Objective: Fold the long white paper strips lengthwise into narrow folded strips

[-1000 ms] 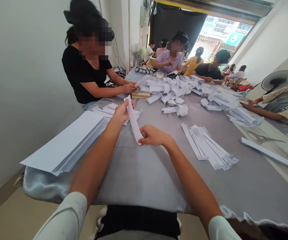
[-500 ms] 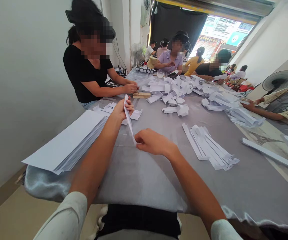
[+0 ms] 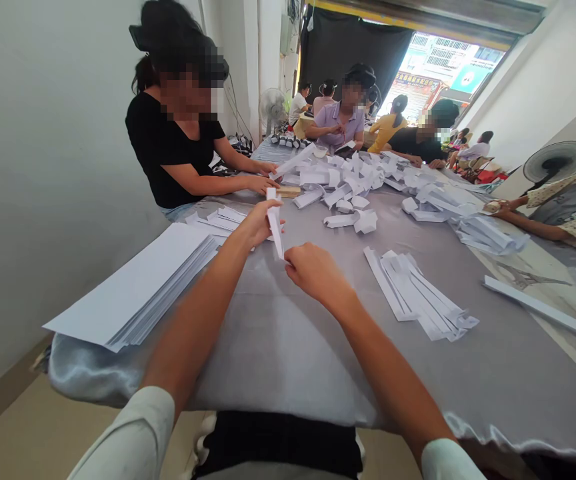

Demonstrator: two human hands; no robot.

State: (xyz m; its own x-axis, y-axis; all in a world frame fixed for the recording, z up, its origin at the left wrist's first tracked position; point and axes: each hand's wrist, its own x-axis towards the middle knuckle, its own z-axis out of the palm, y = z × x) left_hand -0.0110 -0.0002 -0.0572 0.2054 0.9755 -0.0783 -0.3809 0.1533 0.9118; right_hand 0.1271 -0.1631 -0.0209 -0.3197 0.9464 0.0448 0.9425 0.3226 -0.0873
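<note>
A narrow folded strip of white paper (image 3: pixel 275 230) is held above the table between my two hands. My left hand (image 3: pixel 259 223) is closed around its upper part, with some fingers hidden behind the paper. At the lower end, my right hand (image 3: pixel 313 268) pinches the strip between curled fingers and thumb. Left of my left forearm lies a thick stack of white sheets (image 3: pixel 133 280). Several loose folded papers (image 3: pixel 218 220) lie just behind that stack. To the right of my right hand is a fanned pile of folded strips (image 3: pixel 418 293).
The table (image 3: pixel 278 360) has a shiny grey cloth. A heap of folded white papers (image 3: pixel 353 177) spreads across its far middle. A wooden block (image 3: pixel 289 192) lies near a co-worker in black (image 3: pixel 178 147) at the left. Other people sit around; a fan (image 3: pixel 558 160) stands at right.
Both my hands have moved slightly right and away from me with the paper strip, which has turned to show its broader face. The co-worker at left now lifts a long white paper.
</note>
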